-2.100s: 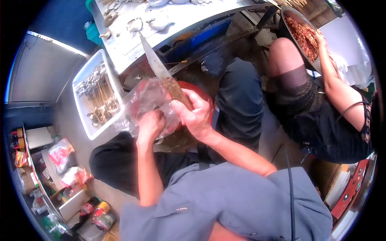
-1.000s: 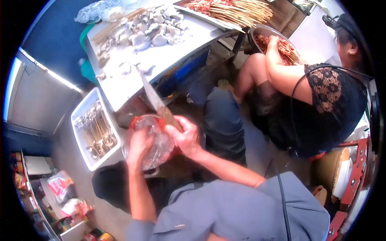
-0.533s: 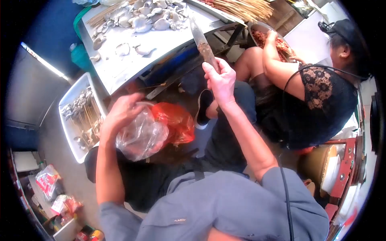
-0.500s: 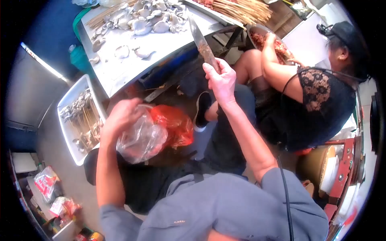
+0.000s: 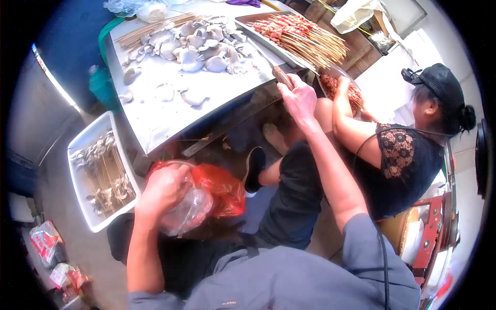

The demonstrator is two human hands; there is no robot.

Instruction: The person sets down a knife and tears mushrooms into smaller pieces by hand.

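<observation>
Table ahead, tub to the left, co-worker to the right.
On the table (image 5: 155, 116), loose mushrooms (image 5: 188, 46) lie between bare sticks (image 5: 155, 31) at left and a tray (image 5: 268, 47) of meat skewers (image 5: 310, 39) at right. The tub (image 5: 77, 186) holds mushroom skewers (image 5: 106, 165). Bags (image 5: 219, 188) sit right of it, before the wearer; a bowl (image 5: 351, 77) of meat (image 5: 330, 85) stands by the co-worker (image 5: 398, 170).

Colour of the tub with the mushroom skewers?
The tub is white; it shows best in the current head view.
</observation>
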